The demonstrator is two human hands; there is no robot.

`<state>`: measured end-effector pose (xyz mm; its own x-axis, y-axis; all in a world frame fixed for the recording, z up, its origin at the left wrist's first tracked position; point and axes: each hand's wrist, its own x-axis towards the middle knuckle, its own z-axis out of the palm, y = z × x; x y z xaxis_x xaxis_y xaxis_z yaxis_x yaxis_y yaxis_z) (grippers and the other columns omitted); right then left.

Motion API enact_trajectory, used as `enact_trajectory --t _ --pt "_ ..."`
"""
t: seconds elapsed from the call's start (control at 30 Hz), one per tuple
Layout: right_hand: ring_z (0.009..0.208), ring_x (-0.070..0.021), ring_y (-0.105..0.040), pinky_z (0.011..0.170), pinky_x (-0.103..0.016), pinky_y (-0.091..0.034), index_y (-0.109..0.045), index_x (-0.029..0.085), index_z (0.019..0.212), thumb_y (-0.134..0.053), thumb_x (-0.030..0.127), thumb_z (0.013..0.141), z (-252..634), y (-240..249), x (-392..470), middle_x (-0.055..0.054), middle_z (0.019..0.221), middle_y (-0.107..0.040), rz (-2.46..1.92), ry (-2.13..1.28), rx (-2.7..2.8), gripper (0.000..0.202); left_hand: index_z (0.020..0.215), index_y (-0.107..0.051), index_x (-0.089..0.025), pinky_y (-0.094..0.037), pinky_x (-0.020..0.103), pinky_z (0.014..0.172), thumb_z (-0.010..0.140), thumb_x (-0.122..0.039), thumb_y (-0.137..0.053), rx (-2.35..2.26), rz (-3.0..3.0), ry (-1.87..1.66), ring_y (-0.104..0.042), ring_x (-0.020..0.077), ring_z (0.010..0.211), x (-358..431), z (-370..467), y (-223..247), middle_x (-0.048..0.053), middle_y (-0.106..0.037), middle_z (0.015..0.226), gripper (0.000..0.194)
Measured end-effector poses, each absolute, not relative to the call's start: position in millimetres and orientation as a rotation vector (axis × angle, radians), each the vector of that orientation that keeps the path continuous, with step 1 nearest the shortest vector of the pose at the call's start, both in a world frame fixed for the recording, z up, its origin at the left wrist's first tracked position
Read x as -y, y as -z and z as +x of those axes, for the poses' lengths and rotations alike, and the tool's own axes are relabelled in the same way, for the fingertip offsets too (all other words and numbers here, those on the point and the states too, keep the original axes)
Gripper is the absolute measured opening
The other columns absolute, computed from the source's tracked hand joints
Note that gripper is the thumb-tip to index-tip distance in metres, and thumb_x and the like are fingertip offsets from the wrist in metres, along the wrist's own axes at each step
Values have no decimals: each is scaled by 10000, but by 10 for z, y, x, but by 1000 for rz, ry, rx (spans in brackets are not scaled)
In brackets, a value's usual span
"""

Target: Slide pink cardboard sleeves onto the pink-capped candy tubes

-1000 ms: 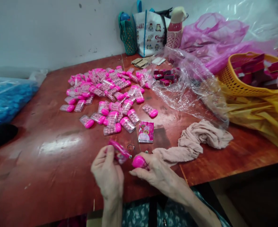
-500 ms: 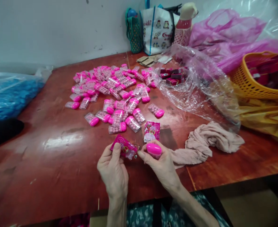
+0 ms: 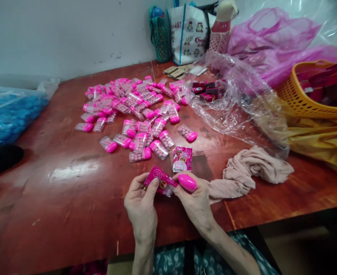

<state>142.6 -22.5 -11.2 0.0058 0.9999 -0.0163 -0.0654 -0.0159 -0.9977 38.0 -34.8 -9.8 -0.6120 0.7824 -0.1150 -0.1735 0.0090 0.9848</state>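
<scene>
Above the near part of the table, my left hand (image 3: 142,202) is closed on a magenta printed packet (image 3: 160,179), its thumb flat on the front. My right hand (image 3: 195,200) grips a candy bottle (image 3: 187,182) whose pink cap faces up; its clear body is mostly hidden by the palm. The right thumb and forefinger also touch the packet's right edge. Just beyond my hands lies a small stack of similar packets (image 3: 182,158). Farther back, a heap of clear bottles (image 3: 140,143) with pink caps and pale pink balls spreads over the table.
A crumpled beige cloth (image 3: 251,172) lies to the right. Behind it are a clear plastic bag (image 3: 237,110) and a yellow basket (image 3: 308,99) with dark red boxes. On the left sits a bag of blue items (image 3: 10,114). A white tote (image 3: 188,38) stands against the wall.
My left hand has moved right with the packet, bringing it against my right fingers. The bottle in my right hand has tilted, so its cap covers more of the body.
</scene>
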Motion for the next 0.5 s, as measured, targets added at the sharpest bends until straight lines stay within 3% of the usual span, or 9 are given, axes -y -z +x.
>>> enact_trajectory --t 0.17,0.33,0.5 --pt "589 -118 -491 557 -209 -398 -603 144 701 -600 237 758 1430 120 237 17 629 -550 -1214 -1253 1226 110 693 -648 -164 -434 157 565 635 -147 -706 -1605 800 -1798 -536 81 607 364 333 104 -32 -614 661 84" --pt "563 -114 -470 528 -208 -369 -579 153 666 -592 252 763 1468 119 240 31 593 -517 -1217 -1318 1205 139 616 -616 -159 -361 176 396 722 -243 -627 -1556 741 -1711 -432 72 438 415 338 117 -49 -523 524 136" --pt "662 -152 -549 617 -245 -403 -603 173 789 -538 175 787 1522 129 209 -13 720 -607 -1221 -1020 1413 65 643 -641 -162 -362 189 392 675 -251 -670 -1720 815 -1594 -443 81 417 430 305 111 -49 -535 490 100"
